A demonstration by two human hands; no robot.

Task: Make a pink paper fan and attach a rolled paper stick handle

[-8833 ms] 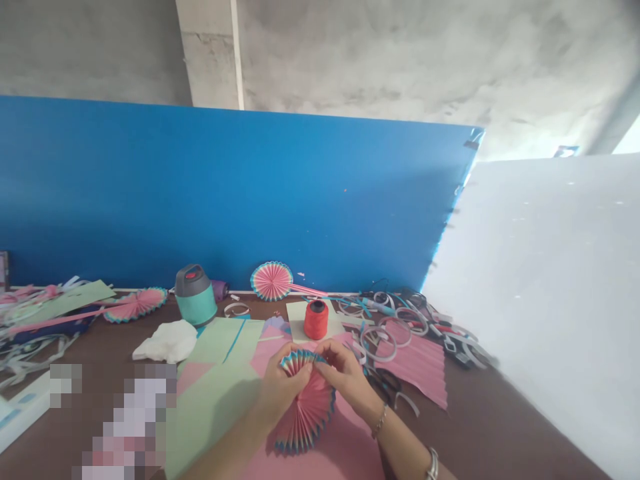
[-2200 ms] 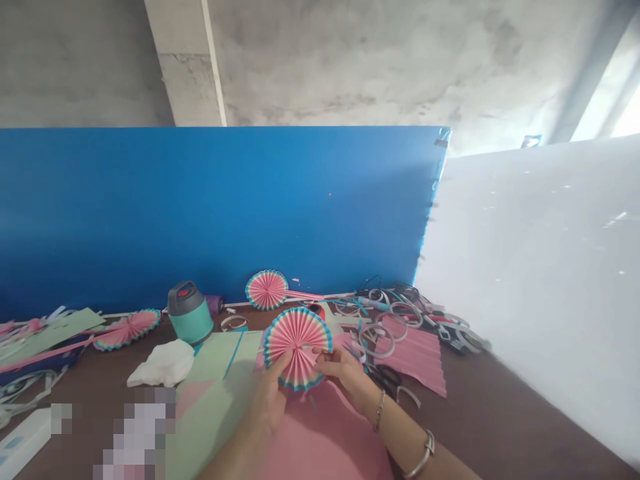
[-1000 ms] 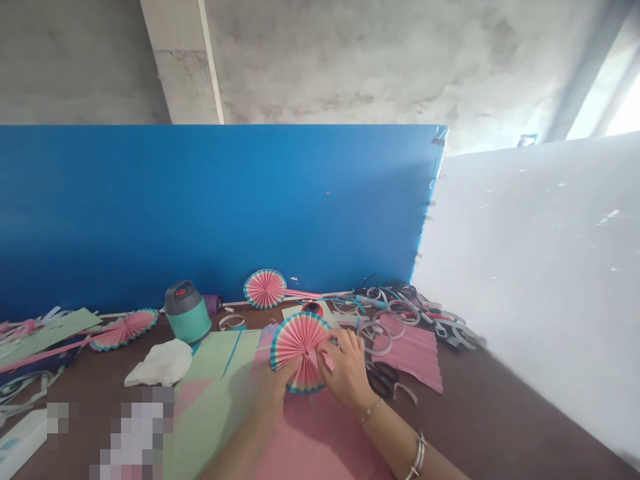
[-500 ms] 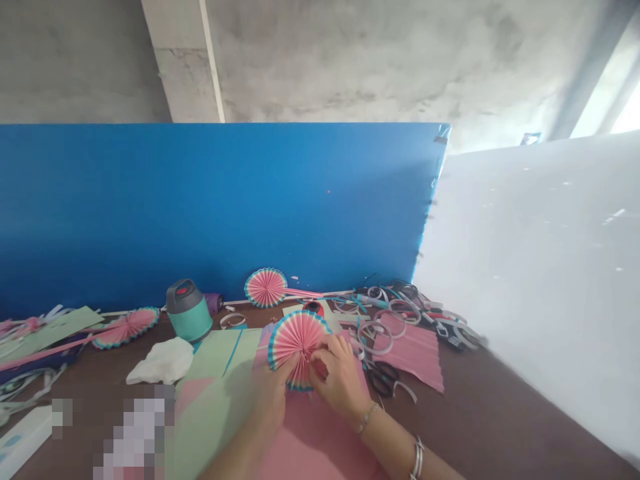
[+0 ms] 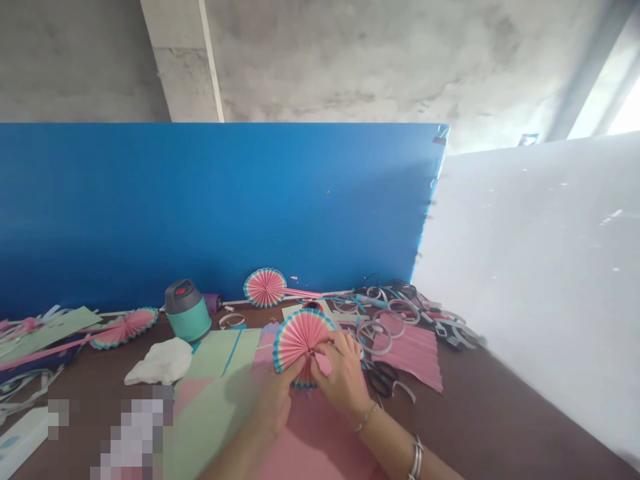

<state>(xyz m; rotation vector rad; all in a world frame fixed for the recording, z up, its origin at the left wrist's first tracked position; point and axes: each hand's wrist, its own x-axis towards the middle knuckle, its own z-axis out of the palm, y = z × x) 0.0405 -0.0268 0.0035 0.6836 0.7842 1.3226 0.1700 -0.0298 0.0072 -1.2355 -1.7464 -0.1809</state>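
While the left hand (image 5: 276, 395) grips the lower left part of a round paper fan (image 5: 300, 330), its thumb lying toward the middle, the right hand (image 5: 343, 375) pinches the fan close to its centre with thumb and bent fingers. Exactly what sits between those right fingertips is too small to tell. The fan is pleated and pink, with a pale band and a blue edge, and it is held up above a pink sheet (image 5: 320, 440) with its front facing the person. A bracelet (image 5: 367, 418) and bangles (image 5: 417, 460) circle the right arm.

Just behind the fan stands a red spool (image 5: 313, 306) — only its top shows. A second fan (image 5: 264, 288), with a long pink handle, leans at the foot of the blue board (image 5: 225, 200); a third fan (image 5: 131, 328) lies at the left, near a teal jug (image 5: 189, 317) with a dark lid. A crumpled white tissue (image 5: 160, 362) rests beside the green paper (image 5: 210, 413). To the right of the hands lie dark scissors (image 5: 381, 380), several loose rings (image 5: 375, 339) and a rippled pink piece (image 5: 413, 357) — all on the brown table (image 5: 480, 427).
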